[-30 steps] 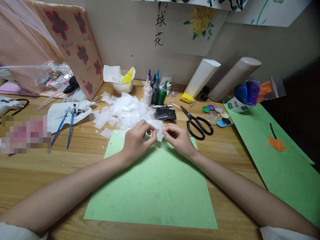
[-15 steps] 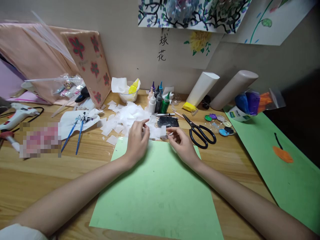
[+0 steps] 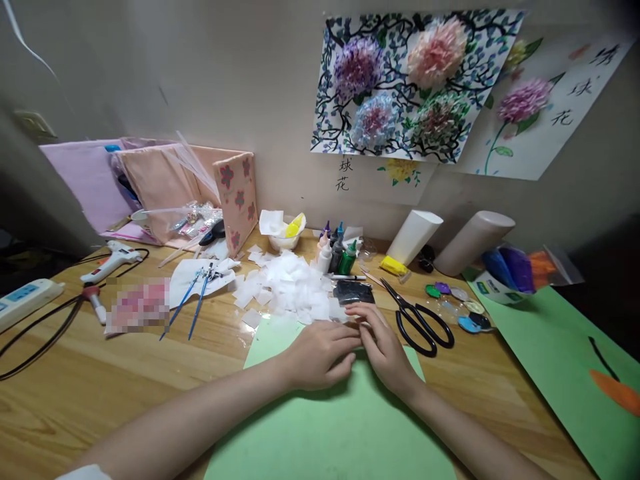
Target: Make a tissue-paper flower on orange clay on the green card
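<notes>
My left hand (image 3: 323, 353) reaches across the green paper sheet (image 3: 330, 427), fingers stretched out and thumb held apart below them. Its fingertips meet my right hand (image 3: 384, 350), which curls inward with its fingers bent. Whatever my right fingers may pinch is hidden between the two hands. Just beyond the hands spreads a loose heap of white paper squares (image 3: 295, 283), some close to the sheet's far edge. A black packet (image 3: 353, 292) lies right behind my right hand. Black-handled scissors (image 3: 417, 317) rest to the right of it, blades pointing away.
Small paint bottles (image 3: 337, 257) and a bowl (image 3: 284, 239) stand behind the heap. At left are paintbrushes (image 3: 199, 303), a glue gun (image 3: 111, 262) and a power strip (image 3: 27, 303). Clay discs (image 3: 470, 323) and another green sheet (image 3: 545, 347) lie at right.
My hands have come together; the left moved right toward the right hand. The view has tilted up, showing more wall and flower pictures. A white square near my right fingers is now hidden.
</notes>
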Demonstrator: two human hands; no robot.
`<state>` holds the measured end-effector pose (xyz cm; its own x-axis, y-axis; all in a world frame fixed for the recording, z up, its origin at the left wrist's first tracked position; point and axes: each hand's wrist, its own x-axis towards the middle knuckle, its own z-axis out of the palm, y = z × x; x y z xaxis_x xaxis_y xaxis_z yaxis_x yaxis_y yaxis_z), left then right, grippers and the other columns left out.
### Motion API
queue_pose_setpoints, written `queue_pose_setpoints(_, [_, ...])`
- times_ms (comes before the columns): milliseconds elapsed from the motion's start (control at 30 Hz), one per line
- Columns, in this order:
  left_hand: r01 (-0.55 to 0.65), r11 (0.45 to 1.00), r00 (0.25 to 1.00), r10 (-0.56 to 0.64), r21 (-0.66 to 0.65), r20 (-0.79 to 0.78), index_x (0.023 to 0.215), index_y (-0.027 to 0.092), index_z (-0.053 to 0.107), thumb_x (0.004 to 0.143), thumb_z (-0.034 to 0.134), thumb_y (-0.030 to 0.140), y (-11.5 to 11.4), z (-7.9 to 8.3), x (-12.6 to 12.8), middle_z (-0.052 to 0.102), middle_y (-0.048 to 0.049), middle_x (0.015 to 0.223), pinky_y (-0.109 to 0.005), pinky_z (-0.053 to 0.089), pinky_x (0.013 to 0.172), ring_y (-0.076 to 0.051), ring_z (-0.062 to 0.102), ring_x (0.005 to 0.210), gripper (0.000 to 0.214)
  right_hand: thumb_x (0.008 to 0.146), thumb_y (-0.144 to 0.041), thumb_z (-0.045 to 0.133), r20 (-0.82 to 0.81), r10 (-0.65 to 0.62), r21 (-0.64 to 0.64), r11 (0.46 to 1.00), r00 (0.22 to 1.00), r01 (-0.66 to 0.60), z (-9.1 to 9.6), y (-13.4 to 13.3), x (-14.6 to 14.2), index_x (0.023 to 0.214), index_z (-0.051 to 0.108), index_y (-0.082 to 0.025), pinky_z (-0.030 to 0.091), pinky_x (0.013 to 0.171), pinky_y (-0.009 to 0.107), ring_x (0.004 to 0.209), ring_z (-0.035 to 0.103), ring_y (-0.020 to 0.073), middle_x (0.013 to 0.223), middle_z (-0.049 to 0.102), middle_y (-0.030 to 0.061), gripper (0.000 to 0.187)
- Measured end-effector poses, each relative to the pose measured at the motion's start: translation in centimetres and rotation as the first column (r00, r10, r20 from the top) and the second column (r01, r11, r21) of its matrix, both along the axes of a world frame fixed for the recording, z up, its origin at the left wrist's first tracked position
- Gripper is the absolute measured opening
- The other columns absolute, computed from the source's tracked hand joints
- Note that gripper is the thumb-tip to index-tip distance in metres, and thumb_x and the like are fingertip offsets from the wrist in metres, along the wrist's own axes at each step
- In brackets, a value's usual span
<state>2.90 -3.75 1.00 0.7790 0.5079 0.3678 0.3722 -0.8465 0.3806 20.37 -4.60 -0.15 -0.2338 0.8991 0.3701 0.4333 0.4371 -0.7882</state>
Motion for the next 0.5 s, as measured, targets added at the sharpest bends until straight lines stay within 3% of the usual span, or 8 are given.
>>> queue_pose_setpoints(100, [0.01, 0.998, 0.997, -0.014, -0.062, -0.074, 0.131, 0.02, 0.044, 0.089, 0.043, 0.032, -0.1, -0.1, -0.1, 0.046, -0.0056, 0.138, -0.04, 0.025, 0.111, -0.021, 0.039, 0.129, 0.045, 0.091, -0.021, 0.036, -0.077, -0.151, -0.025, 0.989, 0.986, 0.149, -0.5, 0.1, 0.1, 0.098, 0.05, -0.021, 0.046, 0.081, 0.034, 0.094, 0.053, 0.0211, 0.099, 0.054, 0.0071, 0.016])
queue_pose_setpoints(300, [-0.244, 0.956, 0.953, 0.205, -0.163, -0.225, 0.142, 0.023, 0.027, 0.093, 0.033, 0.04, 0.1, -0.6, -0.6, 0.023, -0.0062, 0.15, -0.05, 0.018, 0.113, -0.025, 0.019, 0.139, 0.052, 0.09, -0.033, 0.042, -0.156, -0.195, -0.158, 0.973, 0.968, 0.17, -0.9, 0.7, 0.2, 0.096, 0.048, -0.02, 0.046, 0.076, 0.032, 0.087, 0.055, 0.0206, 0.093, 0.055, 0.0061, 0.016])
queue_pose_setpoints(400, [-0.319, 0.937, 0.925, 0.276, -0.141, -0.261, 0.142, 0.026, 0.029, 0.092, 0.037, 0.039, 0.5, -0.6, -1.0, 0.023, -0.0048, 0.15, -0.053, 0.019, 0.111, -0.028, 0.018, 0.139, 0.052, 0.089, -0.033, 0.042, -0.141, -0.186, -0.17, 0.972, 0.972, 0.162, -0.8, 1.0, 0.1, 0.094, 0.049, -0.02, 0.045, 0.076, 0.033, 0.083, 0.055, 0.0203, 0.09, 0.055, 0.005, 0.015])
queue_pose_setpoints(500, [-0.352, 0.929, 0.921, 0.324, -0.11, -0.217, 0.137, 0.025, 0.037, 0.091, 0.04, 0.033, 1.2, -0.5, -1.4, 0.035, -0.0042, 0.145, -0.05, 0.028, 0.107, -0.027, 0.03, 0.134, 0.046, 0.089, -0.028, 0.041, -0.073, -0.178, -0.161, 0.973, 0.981, 0.165, -0.7, 1.1, 0.2, 0.089, 0.051, -0.019, 0.046, 0.074, 0.035, 0.081, 0.055, 0.0203, 0.09, 0.054, 0.0054, 0.013])
